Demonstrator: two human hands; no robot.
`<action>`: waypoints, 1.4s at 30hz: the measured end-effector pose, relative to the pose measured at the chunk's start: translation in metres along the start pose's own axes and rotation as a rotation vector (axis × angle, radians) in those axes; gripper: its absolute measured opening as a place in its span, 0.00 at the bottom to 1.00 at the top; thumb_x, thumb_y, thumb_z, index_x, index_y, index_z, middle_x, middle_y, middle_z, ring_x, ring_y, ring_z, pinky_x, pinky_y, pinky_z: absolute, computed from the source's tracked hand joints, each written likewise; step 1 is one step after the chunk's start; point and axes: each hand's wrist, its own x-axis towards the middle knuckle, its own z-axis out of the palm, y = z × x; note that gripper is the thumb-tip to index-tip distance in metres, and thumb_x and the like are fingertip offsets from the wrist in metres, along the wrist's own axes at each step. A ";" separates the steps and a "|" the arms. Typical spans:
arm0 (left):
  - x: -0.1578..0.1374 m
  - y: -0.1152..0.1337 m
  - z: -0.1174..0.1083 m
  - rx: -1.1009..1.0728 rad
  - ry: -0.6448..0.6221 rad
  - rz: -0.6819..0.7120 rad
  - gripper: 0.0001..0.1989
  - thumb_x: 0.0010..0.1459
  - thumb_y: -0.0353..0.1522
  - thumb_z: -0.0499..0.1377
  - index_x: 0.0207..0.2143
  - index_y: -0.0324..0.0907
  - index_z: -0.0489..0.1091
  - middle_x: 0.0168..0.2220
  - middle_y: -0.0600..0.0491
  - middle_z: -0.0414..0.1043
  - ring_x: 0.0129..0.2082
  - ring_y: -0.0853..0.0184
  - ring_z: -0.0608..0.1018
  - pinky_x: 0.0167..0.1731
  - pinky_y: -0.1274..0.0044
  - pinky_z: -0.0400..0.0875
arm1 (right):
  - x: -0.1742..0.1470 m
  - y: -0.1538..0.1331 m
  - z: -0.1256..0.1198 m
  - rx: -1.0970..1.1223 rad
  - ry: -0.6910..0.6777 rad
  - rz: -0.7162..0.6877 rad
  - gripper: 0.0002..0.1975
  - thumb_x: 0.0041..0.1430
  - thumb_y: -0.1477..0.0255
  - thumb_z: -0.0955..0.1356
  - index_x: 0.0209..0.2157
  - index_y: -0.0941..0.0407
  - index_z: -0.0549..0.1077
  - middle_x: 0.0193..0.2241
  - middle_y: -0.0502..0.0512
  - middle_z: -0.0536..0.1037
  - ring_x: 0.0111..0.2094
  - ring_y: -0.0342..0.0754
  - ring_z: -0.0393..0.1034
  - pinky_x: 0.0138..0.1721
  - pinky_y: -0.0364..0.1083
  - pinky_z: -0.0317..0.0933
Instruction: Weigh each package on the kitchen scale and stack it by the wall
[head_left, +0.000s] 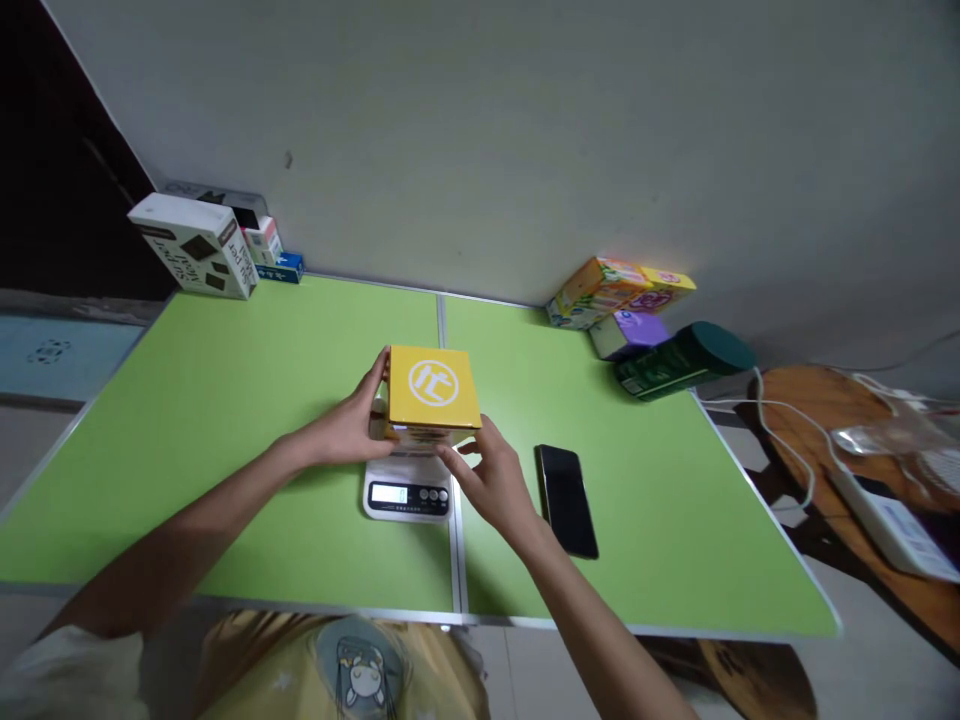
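A yellow box [433, 388] with a white round logo on its top is held between my two hands, above a white digital kitchen scale [409, 505]. My left hand [358, 418] is closed on the box's left side, thumb along the lower front. My right hand [491, 472] grips the front right corner. The scale's lit display appears to read 0. Whether the box touches the weighing plate is hidden behind the box and hands. To the right of my right hand a black smartphone [568, 500] lies flat on the green table [300, 340].
A white box [196, 245] and smaller boxes, one blue [281, 267], stand at the back left. Back right are orange and yellow boxes [600, 290], a purple box [630, 333] and a dark green canister [684, 360]. A wooden stool [817, 420] holds cables and a power strip [896, 522].
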 end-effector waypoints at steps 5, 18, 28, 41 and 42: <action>-0.020 -0.028 -0.001 0.012 0.086 -0.098 0.64 0.44 0.33 0.70 0.68 0.54 0.26 0.71 0.38 0.33 0.69 0.45 0.48 0.59 0.50 0.58 | -0.007 0.014 -0.004 0.046 -0.071 0.140 0.23 0.59 0.56 0.66 0.50 0.55 0.69 0.41 0.60 0.76 0.33 0.51 0.74 0.24 0.47 0.68; -0.044 -0.046 -0.017 0.061 0.120 -0.174 0.56 0.49 0.35 0.66 0.69 0.51 0.30 0.71 0.41 0.34 0.69 0.49 0.47 0.60 0.55 0.59 | -0.002 0.052 -0.021 0.285 -0.166 0.083 0.38 0.55 0.59 0.71 0.64 0.46 0.54 0.61 0.63 0.64 0.40 0.49 0.74 0.43 0.56 0.72; 0.002 -0.026 0.005 -0.065 0.165 0.108 0.48 0.44 0.29 0.68 0.66 0.44 0.51 0.64 0.40 0.58 0.63 0.50 0.64 0.59 0.59 0.63 | 0.052 0.020 -0.011 0.282 -0.307 -0.074 0.44 0.46 0.63 0.75 0.62 0.49 0.57 0.56 0.64 0.71 0.49 0.62 0.73 0.40 0.57 0.74; -0.031 -0.086 -0.117 -0.285 0.814 -0.002 0.25 0.52 0.39 0.62 0.51 0.41 0.66 0.53 0.45 0.73 0.56 0.55 0.72 0.58 0.62 0.65 | 0.174 -0.072 0.136 0.459 -0.441 -0.180 0.51 0.41 0.69 0.74 0.65 0.53 0.48 0.63 0.67 0.56 0.34 0.47 0.72 0.31 0.50 0.74; -0.032 -0.092 -0.135 -0.327 0.891 0.006 0.24 0.52 0.39 0.61 0.51 0.40 0.66 0.53 0.45 0.73 0.57 0.55 0.71 0.59 0.62 0.63 | 0.187 -0.082 0.158 0.454 -0.439 -0.204 0.52 0.41 0.69 0.74 0.65 0.54 0.48 0.63 0.67 0.56 0.34 0.46 0.72 0.32 0.50 0.74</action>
